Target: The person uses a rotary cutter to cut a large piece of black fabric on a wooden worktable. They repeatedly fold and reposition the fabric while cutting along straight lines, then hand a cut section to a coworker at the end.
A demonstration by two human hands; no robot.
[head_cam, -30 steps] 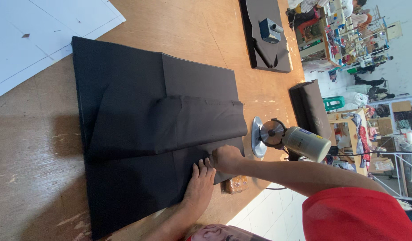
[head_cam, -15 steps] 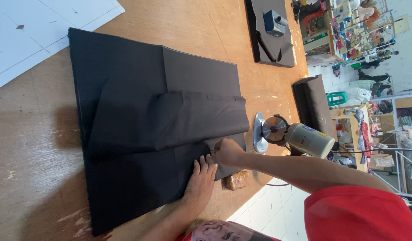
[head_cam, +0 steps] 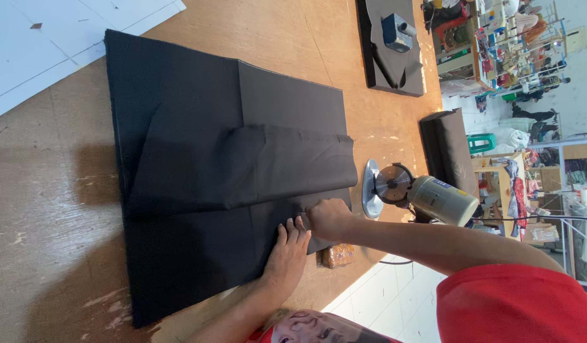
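The left hand (head_cam: 288,254) lies flat, fingers spread and grasping nothing, pressing on the stack of black cut fabric pieces (head_cam: 198,190). Touching it at two o'clock, the right hand (head_cam: 328,219) is clenched, pinching the stack's near edge where one folded-over black layer (head_cam: 268,166) ends. The stack rests on the brown wooden tabletop (head_cam: 46,209), spreading from the hands toward ten o'clock. Just beside the right hand at five o'clock sits one small brown lump (head_cam: 338,255) on the tabletop. Near the right hand at two o'clock stands one electric round-blade cloth cutter with a silver base and cream motor body (head_cam: 413,194). Farther at one o'clock lie two more dark fabric bundles: one rolled (head_cam: 449,152), one flat (head_cam: 385,67) carrying one small blue-grey box-shaped device (head_cam: 396,32). Well apart at ten o'clock, white paper sheets (head_cam: 52,44) cover the tabletop's corner.
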